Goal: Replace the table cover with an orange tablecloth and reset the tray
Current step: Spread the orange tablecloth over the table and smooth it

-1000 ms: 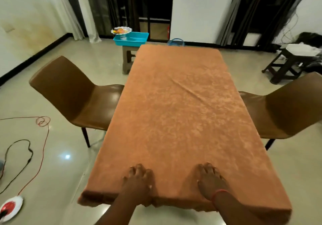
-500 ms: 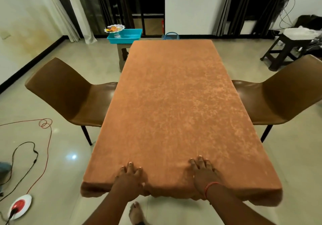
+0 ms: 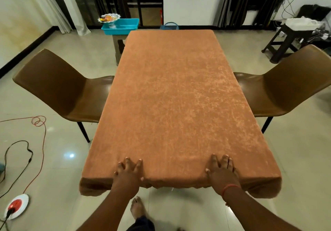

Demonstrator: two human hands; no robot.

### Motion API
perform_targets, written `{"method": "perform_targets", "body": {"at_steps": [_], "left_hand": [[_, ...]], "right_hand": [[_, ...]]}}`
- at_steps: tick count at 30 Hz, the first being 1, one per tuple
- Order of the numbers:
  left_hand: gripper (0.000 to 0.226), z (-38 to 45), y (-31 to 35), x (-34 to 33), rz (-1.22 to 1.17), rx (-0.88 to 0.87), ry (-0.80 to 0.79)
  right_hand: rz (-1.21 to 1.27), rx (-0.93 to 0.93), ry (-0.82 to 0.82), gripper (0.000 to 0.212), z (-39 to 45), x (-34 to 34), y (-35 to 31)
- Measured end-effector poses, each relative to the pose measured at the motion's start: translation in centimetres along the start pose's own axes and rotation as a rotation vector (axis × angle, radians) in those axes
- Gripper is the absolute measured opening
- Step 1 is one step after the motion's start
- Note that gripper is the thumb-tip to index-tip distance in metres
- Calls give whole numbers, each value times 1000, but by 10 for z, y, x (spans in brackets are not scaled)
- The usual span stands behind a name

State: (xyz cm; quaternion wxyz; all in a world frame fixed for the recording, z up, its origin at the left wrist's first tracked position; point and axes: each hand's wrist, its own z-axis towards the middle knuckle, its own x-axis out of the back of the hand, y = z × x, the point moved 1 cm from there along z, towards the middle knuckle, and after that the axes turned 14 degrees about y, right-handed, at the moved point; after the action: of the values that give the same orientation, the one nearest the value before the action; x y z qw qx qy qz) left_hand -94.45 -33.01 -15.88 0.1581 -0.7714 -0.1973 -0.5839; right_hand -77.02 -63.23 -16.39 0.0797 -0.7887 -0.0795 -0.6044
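An orange tablecloth [image 3: 172, 94] covers the whole long table and hangs over its near edge. My left hand [image 3: 128, 172] lies flat on the cloth at the near edge, fingers spread. To its right, my right hand [image 3: 222, 171] presses flat on the cloth the same way, a red band on its wrist. A turquoise tray [image 3: 120, 26] sits on a small stool beyond the table's far left corner, with a white frilled bowl [image 3: 108, 18] of orange items at its left end.
Brown chairs stand at the table's left side [image 3: 59, 87] and right side [image 3: 286, 85]. A dark stool [image 3: 284, 39] with a white bundle stands far right. Red and black cables [image 3: 35, 141] and a round socket [image 3: 16, 205] lie on the floor at left. A blue basket [image 3: 169, 25] sits behind the table.
The diagonal crease across the cloth has gone and the surface now lies smooth. Both hands have stayed at the near edge, fingers now spread flatter. My view has pulled back slightly.
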Motion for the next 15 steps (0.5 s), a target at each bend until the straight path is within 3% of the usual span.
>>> {"method": "perform_targets", "body": {"at_steps": [15], "left_hand": [[81,-4,-11,-23,28,-26,47]], "right_hand": [[-46,46,-23,65,-11,-4,9]]}}
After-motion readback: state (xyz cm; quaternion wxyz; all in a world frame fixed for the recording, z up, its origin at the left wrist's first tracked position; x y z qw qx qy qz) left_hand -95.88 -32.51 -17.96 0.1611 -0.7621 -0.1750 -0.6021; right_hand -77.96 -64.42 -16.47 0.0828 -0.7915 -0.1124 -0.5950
